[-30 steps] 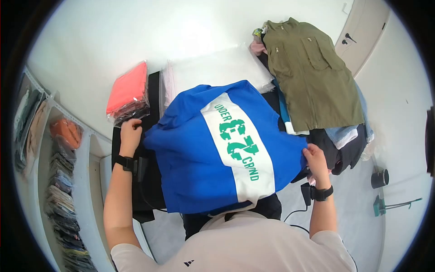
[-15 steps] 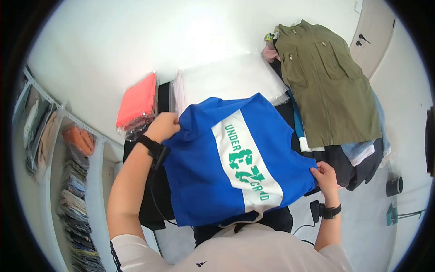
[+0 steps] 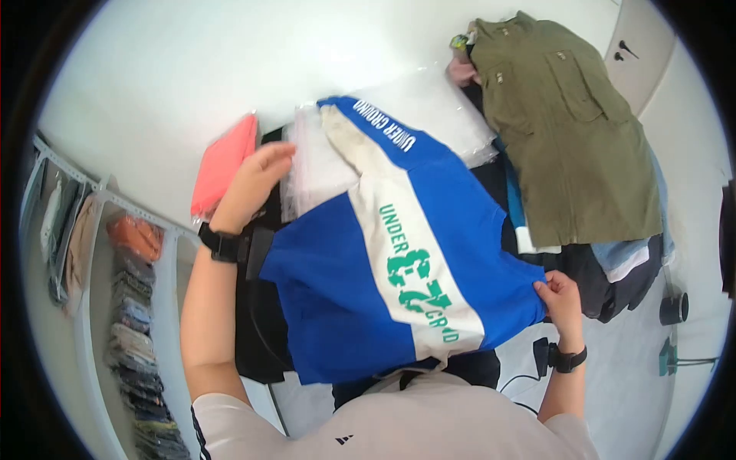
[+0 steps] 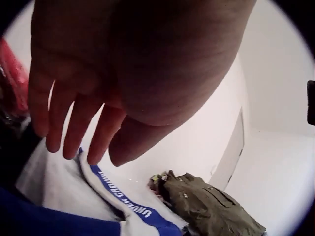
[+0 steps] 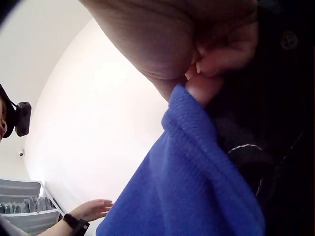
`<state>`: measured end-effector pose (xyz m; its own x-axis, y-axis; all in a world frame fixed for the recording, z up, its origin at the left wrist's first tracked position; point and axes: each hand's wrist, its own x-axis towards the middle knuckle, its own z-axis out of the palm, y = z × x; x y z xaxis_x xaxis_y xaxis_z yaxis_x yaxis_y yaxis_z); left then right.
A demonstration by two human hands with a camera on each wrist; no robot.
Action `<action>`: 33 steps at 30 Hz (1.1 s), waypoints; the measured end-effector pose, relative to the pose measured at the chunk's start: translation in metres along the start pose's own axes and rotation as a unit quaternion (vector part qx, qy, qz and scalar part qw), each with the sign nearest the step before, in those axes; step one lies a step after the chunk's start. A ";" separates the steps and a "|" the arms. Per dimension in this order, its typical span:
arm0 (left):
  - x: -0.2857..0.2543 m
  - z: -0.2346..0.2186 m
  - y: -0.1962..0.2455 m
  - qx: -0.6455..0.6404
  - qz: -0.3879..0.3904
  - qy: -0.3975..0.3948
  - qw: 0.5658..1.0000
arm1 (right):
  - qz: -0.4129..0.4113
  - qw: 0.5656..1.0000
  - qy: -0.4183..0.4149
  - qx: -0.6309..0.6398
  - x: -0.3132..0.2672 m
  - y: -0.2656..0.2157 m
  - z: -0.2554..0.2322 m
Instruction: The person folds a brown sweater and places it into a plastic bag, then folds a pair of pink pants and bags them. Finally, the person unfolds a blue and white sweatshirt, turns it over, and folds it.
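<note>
A blue shirt [image 3: 345, 284] with a white band and green print lies spread in front of me on a black table [image 3: 257, 330]. One sleeve [image 3: 376, 126] with white lettering is flipped away from me, onto clear plastic bags [image 3: 452, 107]. My left hand [image 3: 257, 176] hovers open over the bags, fingers straight, holding nothing; the left wrist view shows those fingers [image 4: 74, 128] just above the sleeve [image 4: 125, 201]. My right hand [image 3: 556, 295] pinches the shirt's right edge, and in the right wrist view its fingers [image 5: 209, 73] grip the blue cloth [image 5: 197, 182].
A bagged orange-red garment [image 3: 222, 165] lies left of the bags. An olive jacket [image 3: 567, 115] tops a pile of clothes at the right. Shelves with packed clothes [image 3: 126, 307] run along the left. A black cup [image 3: 673, 309] stands on the floor at the right.
My left hand let go of the shirt's left corner and opened, moving up over the bags. The sleeve now lies flipped away from me. My right hand kept its pinch.
</note>
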<state>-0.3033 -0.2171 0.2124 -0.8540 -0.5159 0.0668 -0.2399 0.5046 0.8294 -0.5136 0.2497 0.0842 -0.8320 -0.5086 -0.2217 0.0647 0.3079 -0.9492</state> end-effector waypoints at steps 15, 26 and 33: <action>-0.123 -0.030 -0.112 -0.069 -0.357 0.105 0.926 | -0.187 0.859 -0.216 -0.424 0.083 -0.207 0.092; -0.098 -0.019 -0.135 0.083 -0.179 0.016 0.980 | -0.088 0.950 -0.083 -0.287 0.275 -0.146 0.224; -0.067 -0.011 -0.125 -0.073 -0.107 0.225 0.966 | -0.294 0.952 0.081 -0.004 0.257 -0.151 0.199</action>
<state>-0.2115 -0.2532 0.1101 -0.4968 -0.8630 0.0919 -0.2926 0.2662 0.9184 -0.6277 -0.0880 0.1259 -0.7971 -0.4640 0.3864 -0.4433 0.0151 -0.8963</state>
